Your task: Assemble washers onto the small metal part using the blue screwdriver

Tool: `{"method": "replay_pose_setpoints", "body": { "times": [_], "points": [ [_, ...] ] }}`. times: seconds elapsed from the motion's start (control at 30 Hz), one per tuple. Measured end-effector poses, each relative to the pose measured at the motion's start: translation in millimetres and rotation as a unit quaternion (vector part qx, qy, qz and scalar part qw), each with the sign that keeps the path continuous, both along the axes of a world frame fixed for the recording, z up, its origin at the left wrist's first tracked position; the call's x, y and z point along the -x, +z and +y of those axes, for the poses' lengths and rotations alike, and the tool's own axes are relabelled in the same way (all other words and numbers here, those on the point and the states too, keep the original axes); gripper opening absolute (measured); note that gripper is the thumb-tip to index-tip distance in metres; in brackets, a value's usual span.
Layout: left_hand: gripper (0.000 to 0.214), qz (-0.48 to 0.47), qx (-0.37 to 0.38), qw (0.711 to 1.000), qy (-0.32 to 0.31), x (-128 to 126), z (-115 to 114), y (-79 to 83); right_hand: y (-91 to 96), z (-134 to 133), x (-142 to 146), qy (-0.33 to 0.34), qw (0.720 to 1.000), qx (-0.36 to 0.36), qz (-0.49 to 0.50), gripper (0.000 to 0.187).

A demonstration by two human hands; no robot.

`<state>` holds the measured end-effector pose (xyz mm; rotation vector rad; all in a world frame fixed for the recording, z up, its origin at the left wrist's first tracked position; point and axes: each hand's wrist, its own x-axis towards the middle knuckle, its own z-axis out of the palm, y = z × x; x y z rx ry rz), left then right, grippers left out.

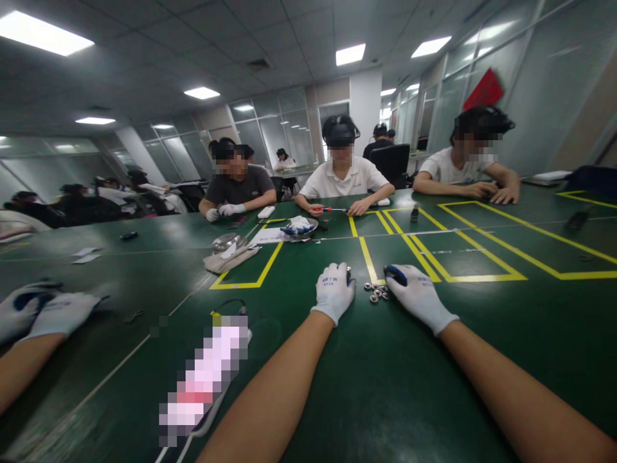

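Note:
Both my hands wear white gloves and rest on the green table [366, 386]. My left hand [332, 290] is curled closed around a small dark metal part that peeks out by its fingers. My right hand [417, 297] is closed on a tool with a blue and black handle [396, 274]. Between the two hands lies a small heap of several round metal nuts or washers [376, 292], close to the fingertips of both hands.
Yellow tape lines [448, 278] mark rectangles on the table ahead. A folded cloth and a metal dish [227, 245] lie far left of centre. A blurred white object [207, 376] lies near left. Another person's gloved hands [43, 312] work at the left edge; other people sit across the table.

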<state>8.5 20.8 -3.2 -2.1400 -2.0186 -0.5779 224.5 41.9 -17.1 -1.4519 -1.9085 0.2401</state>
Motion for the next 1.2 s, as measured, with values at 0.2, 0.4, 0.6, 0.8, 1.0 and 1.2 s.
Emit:
{"method": "replay_pose_setpoints", "body": {
  "times": [0.2, 0.4, 0.6, 0.8, 1.0, 1.2],
  "points": [
    [0.034, 0.001, 0.015, 1.000, -0.003, 1.7, 2.4, -0.4, 0.1, 0.1, 0.6, 0.006, 1.000, -0.014, 0.003, 0.026],
    [0.034, 0.003, 0.024, 1.000, 0.002, 1.8, 1.6, 1.5, -0.7, 0.3, 0.5, 0.007, 1.000, -0.012, 0.003, 0.026],
    [0.034, 0.004, 0.019, 1.000, -0.002, 1.7, 0.7, 2.1, 1.7, -1.3, 0.8, 0.007, 1.000, -0.010, 0.006, 0.028],
    [0.035, 0.007, 0.032, 0.999, -0.001, 0.9, -0.3, 2.7, 0.7, -0.5, 0.4, 0.009, 1.000, -0.001, 0.009, 0.027],
    [0.035, 0.008, 0.034, 0.999, -0.002, 0.4, -1.5, 3.3, 3.0, -1.3, 0.2, 0.017, 1.000, 0.002, 0.008, 0.028],
    [0.035, 0.004, 0.030, 1.000, 0.004, 0.0, -1.3, 2.7, 2.0, -1.6, 0.4, 0.014, 1.000, -0.002, 0.008, 0.027]
  ]
}}
